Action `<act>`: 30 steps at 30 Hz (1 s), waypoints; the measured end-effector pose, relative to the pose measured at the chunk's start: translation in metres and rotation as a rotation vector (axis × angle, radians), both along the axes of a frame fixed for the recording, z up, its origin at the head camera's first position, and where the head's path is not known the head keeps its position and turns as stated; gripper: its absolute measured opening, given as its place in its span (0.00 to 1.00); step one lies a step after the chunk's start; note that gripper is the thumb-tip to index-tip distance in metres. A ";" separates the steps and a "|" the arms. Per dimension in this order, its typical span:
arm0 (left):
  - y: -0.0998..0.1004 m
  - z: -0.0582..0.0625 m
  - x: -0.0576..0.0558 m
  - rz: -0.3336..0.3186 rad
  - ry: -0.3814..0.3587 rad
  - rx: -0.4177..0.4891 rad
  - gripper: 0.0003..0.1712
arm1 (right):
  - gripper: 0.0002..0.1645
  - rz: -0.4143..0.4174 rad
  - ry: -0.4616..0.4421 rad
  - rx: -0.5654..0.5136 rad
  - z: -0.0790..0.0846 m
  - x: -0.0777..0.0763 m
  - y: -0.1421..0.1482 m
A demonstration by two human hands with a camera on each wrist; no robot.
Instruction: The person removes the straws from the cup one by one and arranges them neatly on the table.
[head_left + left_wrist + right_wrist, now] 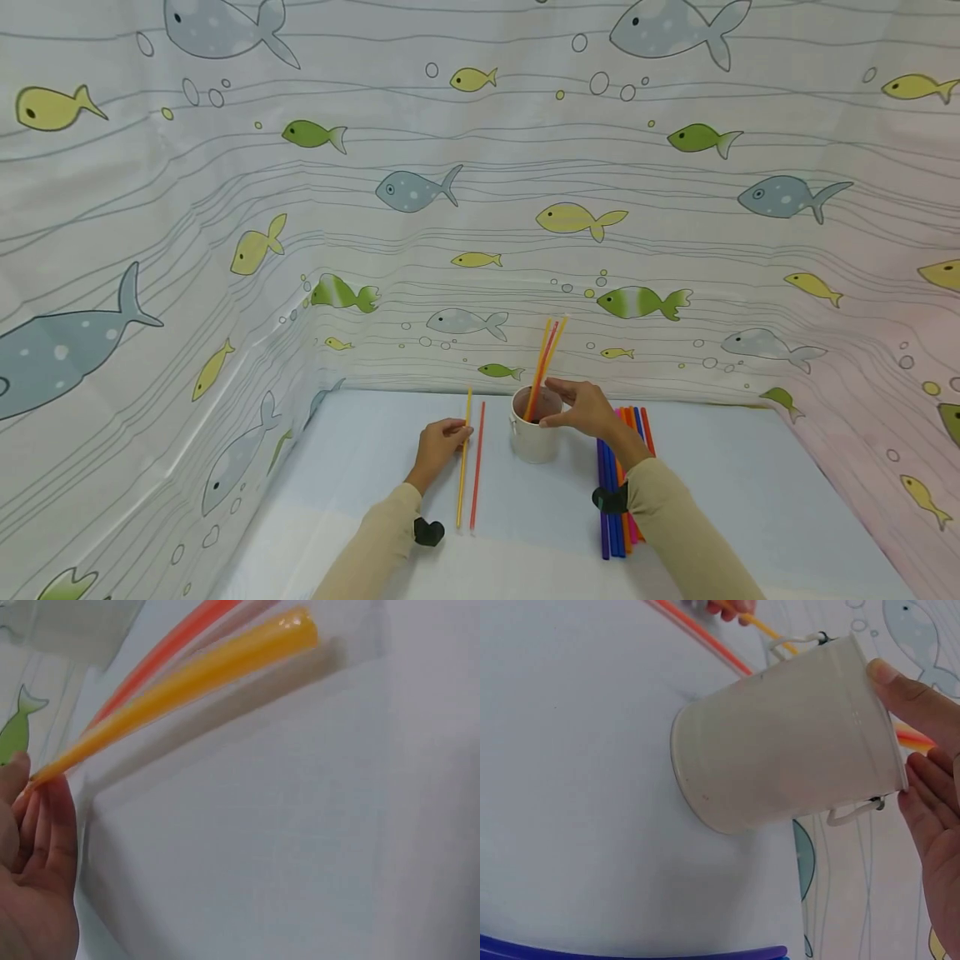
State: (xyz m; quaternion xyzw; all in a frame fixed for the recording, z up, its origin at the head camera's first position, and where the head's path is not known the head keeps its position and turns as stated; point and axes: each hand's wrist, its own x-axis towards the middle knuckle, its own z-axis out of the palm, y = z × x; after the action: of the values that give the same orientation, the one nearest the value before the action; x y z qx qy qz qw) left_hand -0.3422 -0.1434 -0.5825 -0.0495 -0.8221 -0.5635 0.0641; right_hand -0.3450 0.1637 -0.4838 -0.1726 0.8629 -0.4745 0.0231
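Note:
My left hand (441,450) pinches a thin yellow plastic stick (462,492) between thumb and fingertips, near its upper part. The stick's rounded, glossy near end shows large in the left wrist view. Just right of it lies a similar red stick (477,475) on the table. With thumb and fingers spread across its rim, my right hand (588,410) grips a small white metal bucket (780,742), which stands on the table. Several yellow and red sticks (546,360) lean up out of the bucket, their lower ends partly inside it.
Right of the bucket, partly under my right forearm, lies a bundle of thicker blue, orange, pink and red sticks (611,525). A fish-print curtain (480,192) encloses the white table (540,533) at the back and both sides.

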 end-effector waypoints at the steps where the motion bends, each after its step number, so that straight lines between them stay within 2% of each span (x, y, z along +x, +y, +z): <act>1: 0.000 -0.001 0.000 0.001 -0.003 -0.004 0.17 | 0.47 -0.002 -0.001 -0.001 0.000 0.000 0.000; 8: -0.003 -0.004 0.001 0.037 -0.014 -0.032 0.17 | 0.48 -0.005 0.011 0.014 -0.001 0.000 0.000; 14: -0.001 -0.002 0.002 0.067 -0.019 0.045 0.26 | 0.48 -0.014 0.014 0.014 -0.002 -0.001 0.000; 18: 0.000 0.000 0.003 0.086 -0.024 0.070 0.27 | 0.48 -0.011 0.014 0.027 -0.003 -0.002 0.000; 30: 0.001 0.002 0.004 0.085 -0.007 0.071 0.27 | 0.48 -0.006 0.014 0.025 -0.001 -0.001 0.000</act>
State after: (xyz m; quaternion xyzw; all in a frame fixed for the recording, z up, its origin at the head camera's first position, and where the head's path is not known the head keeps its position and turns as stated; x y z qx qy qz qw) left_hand -0.3380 -0.1427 -0.5808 -0.0100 -0.8032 -0.5893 0.0868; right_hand -0.3461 0.1633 -0.4849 -0.1732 0.8692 -0.4627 0.0177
